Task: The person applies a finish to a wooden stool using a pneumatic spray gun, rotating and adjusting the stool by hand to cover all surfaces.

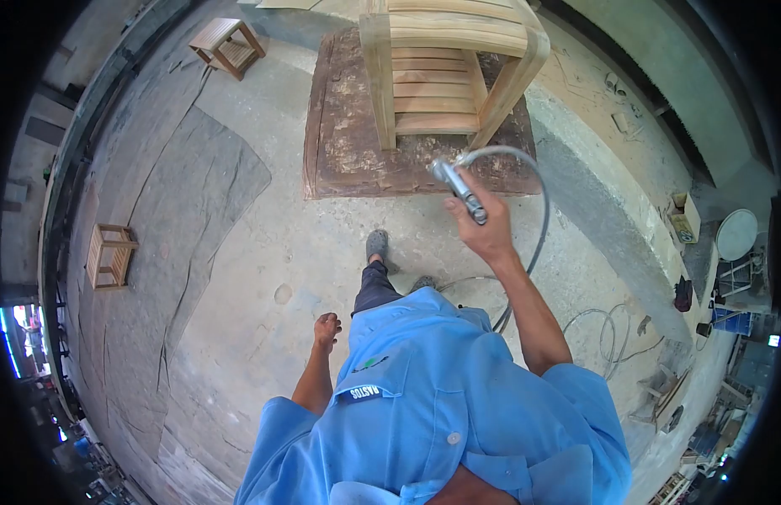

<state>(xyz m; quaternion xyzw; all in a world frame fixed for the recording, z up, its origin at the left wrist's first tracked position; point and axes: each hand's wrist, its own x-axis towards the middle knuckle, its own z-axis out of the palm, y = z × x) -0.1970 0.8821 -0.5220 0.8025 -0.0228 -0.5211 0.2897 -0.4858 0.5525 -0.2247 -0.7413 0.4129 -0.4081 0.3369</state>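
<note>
Our right hand (489,227) grips a silver spray gun (463,195) near the pale, slatted wooden stool (458,34); our left hand (326,329) is curled narrow.

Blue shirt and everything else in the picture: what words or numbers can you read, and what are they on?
"RASTOS", it seems, on the dark label on the blue shirt; its letters are a bit blurry.
Green mark near that label: too small to read.
I can't read any other words or numbers.

even daylight, soft shadows; small bright glare spots at far edges; strong fisheye curve, black corners.
</note>
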